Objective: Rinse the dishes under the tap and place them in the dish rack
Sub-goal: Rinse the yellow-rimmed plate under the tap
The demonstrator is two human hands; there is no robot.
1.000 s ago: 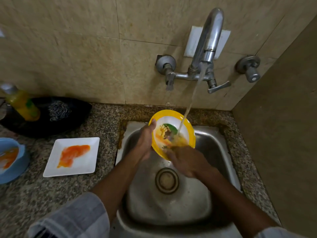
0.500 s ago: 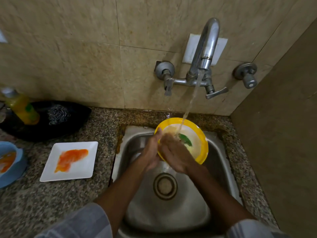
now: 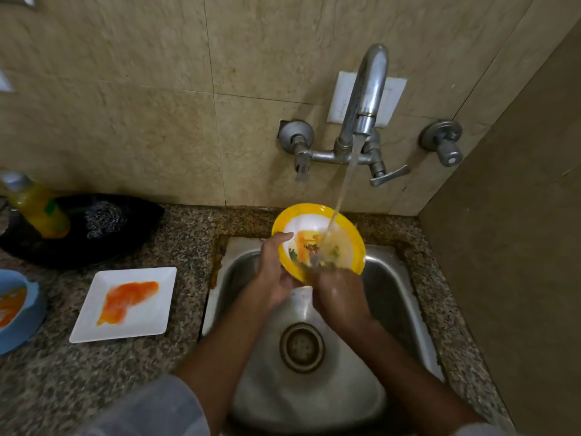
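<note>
Left hand (image 3: 274, 272) grips the yellow-rimmed plate (image 3: 317, 240) by its left edge, thumb hooked over the rim, fingers under it. Right hand (image 3: 338, 297) is at the plate's near edge, fingers blurred against the plate face, so its grip can't be told. Landmark is the steel sink (image 3: 405, 297): the plate is held tilted over its back part, under the water stream (image 3: 344, 187) from the wall tap (image 3: 364, 99) above the sink. Left of the sink on the granite counter (image 3: 94, 366): a black tray (image 3: 94, 240) holding a steel scrubber (image 3: 103, 217) and a yellow bottle (image 3: 39, 206), a white square plate (image 3: 125, 305) smeared orange, a blue bowl (image 3: 17, 309) at the far left edge. Drain (image 3: 301, 347) sits in the sink's middle, below the hands.
</note>
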